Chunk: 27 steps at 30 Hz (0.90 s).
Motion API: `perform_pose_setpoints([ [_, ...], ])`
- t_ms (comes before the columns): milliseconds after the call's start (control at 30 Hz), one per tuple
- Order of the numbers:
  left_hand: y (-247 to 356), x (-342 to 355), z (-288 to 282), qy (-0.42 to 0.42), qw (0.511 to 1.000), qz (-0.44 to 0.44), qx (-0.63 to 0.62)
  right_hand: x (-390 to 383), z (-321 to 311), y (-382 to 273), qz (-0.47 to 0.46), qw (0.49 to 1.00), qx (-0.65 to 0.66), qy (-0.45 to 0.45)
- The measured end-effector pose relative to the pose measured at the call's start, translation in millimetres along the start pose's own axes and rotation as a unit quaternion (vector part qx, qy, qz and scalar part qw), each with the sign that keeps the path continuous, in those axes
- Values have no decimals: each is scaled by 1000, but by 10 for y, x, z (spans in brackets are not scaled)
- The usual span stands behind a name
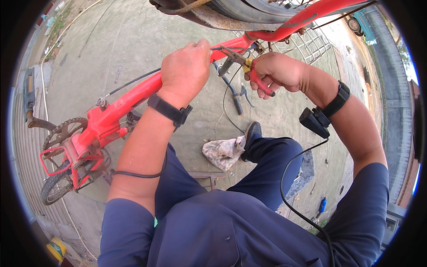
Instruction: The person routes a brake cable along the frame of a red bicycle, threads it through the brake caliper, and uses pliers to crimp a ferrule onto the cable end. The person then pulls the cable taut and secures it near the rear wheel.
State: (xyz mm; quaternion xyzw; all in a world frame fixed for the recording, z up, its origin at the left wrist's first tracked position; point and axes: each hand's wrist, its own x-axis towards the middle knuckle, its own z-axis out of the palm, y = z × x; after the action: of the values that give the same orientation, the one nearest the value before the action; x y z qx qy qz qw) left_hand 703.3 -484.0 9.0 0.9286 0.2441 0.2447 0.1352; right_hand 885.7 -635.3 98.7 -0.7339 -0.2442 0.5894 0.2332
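My left hand (186, 66) is closed over the red bicycle tube (135, 91), beside a thin black cable (129, 84); its fingertips and whatever they grip are hidden. My right hand (282, 71) holds pliers (255, 73) with red-and-yellow handles, their jaws at the cable just right of my left hand, against the tube. Below them, the handlebar (235, 95) with a lever hangs down, and a cable loops toward the ground. The chainring (62, 130) and small rear wheel (49, 189) are at the left, and a large dark tyre (240, 13) is at the top.
A stained cloth (222, 152) lies by my shoe (253, 132) on the concrete. A wire rack (311, 46) stands behind the bicycle. A blue vehicle (362, 29) is at top right, a small blue object (323, 204) lies lower right, and a low bar (204, 175) is between my legs.
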Motion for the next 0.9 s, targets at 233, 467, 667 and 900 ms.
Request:
perform_pose_setpoints([
  [233, 5, -5, -1, 1, 1000, 0, 0, 4, 145, 117, -22, 998, 41, 31],
  [467, -2, -9, -18, -2, 1000, 1, -3, -161, -155, -81, 15, 997, -57, -40],
  [667, 1, -6, -7, 2, 1000, -1, -3, -119, -198, -60, 11, 997, -42, -59],
  [900, 3, -3, -13, 5, 1000, -1, -4, -126, -226, -136, 12, 998, -27, -53],
])
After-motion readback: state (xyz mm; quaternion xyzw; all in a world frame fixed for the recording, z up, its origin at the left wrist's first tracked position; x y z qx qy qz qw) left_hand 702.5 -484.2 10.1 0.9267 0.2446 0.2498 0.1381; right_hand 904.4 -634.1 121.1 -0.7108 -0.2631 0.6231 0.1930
